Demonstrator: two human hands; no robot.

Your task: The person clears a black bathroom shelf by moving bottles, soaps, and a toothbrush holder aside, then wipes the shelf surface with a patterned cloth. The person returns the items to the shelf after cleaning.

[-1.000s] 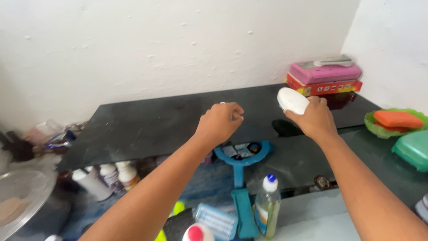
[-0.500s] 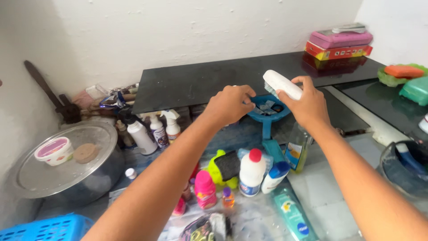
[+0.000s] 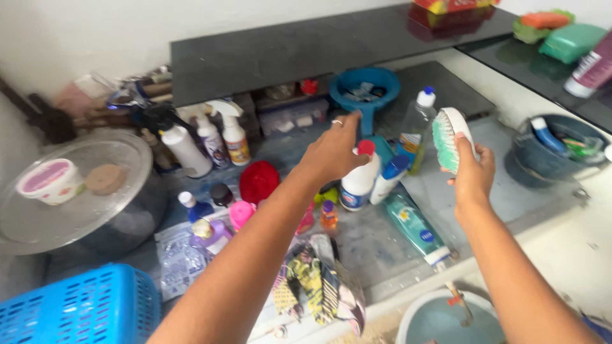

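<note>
We find the right hand (image 3: 473, 171) at right of centre, clamped on a white scrubbing brush (image 3: 450, 137) with green bristles, held upright, bristles facing left. We judge the brush light and rigid, its plastic back likely slippery when wet; the sound grip is across the back, as held, clear of the bristles.

The left hand (image 3: 336, 150), at centre, has its fingers loosely curled and holds nothing; it hovers over a white bottle with a red cap (image 3: 358, 178).

Packages noted: two white trigger sprays (image 3: 223, 135) at upper centre-left, a clear bottle with a blue-and-white cap (image 3: 418, 126) beside the brush, a teal tube (image 3: 414, 227) lying flat at lower centre, a pink-lidded tub (image 3: 43, 180) on a steel lid (image 3: 76, 216) at left, and a blue basket (image 3: 76, 306) at lower left.
</note>
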